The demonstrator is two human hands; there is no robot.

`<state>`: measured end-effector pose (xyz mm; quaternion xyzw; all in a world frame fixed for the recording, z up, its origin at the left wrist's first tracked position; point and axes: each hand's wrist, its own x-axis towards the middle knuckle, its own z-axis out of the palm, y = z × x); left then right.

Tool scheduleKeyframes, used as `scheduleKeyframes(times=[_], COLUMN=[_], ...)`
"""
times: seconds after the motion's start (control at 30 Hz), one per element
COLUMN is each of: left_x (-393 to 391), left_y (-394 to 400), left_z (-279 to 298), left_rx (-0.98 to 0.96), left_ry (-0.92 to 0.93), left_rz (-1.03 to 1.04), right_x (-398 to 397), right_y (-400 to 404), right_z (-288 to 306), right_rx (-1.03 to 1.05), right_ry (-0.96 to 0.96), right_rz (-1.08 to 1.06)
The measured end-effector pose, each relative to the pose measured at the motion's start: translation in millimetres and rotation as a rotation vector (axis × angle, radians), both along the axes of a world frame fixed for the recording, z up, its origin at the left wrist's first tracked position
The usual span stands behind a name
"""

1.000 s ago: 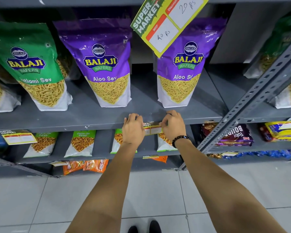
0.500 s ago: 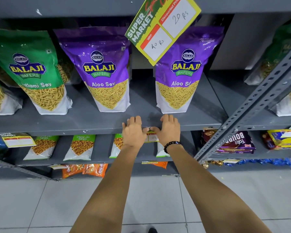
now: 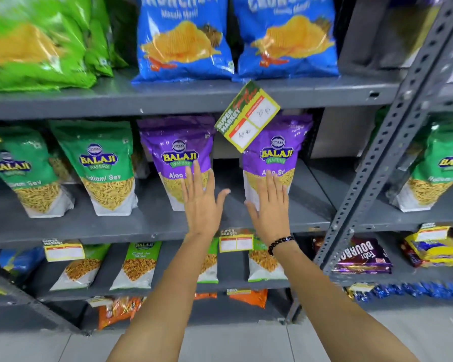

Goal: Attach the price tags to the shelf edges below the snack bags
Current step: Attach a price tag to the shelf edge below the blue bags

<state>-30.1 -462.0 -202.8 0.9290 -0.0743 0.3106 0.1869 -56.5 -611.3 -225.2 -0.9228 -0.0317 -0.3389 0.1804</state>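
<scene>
Tag sits stuck on the shelf edge, between my wrists, under the purple Aloo Sev bags. My left hand and right hand are spread flat above it, holding nothing. Above, a crooked tag looks loose.

A grey metal shelf unit with a perforated angle-iron upright carries the goods. Its top board holds two blue crisp bags beside glossy green bags. The middle board bears two purple Aloo Sev pouches standing upright, with green Ratlami Sev pouches to their left. A yellow-bordered paper price tag sits on that board's front edge, another hangs tilted from the edge above.
</scene>
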Motion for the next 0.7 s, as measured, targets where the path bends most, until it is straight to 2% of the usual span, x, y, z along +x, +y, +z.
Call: scheduleKeyframes(times=[0.2, 0.37, 0.53, 0.7], left_x=[8, 11, 8, 1], left_y=[-8, -7, -7, -2], left_z=[99, 127, 142, 148], left_rx=[-0.073, -0.179, -0.184, -0.015], left_ry=[-0.190, -0.171, -0.116, -0.181], left_rz=[-0.008, 0.037, 0.008, -0.090], right_x=[13, 30, 35, 30], right_y=[1, 3, 2, 0], right_z=[111, 190, 216, 212], right_rx=[-0.040, -0.113, -0.100, -0.070], right_ry=[-0.297, -0.321, -0.263, -0.259], right_rz=[-0.028, -0.033, -0.016, 0.045])
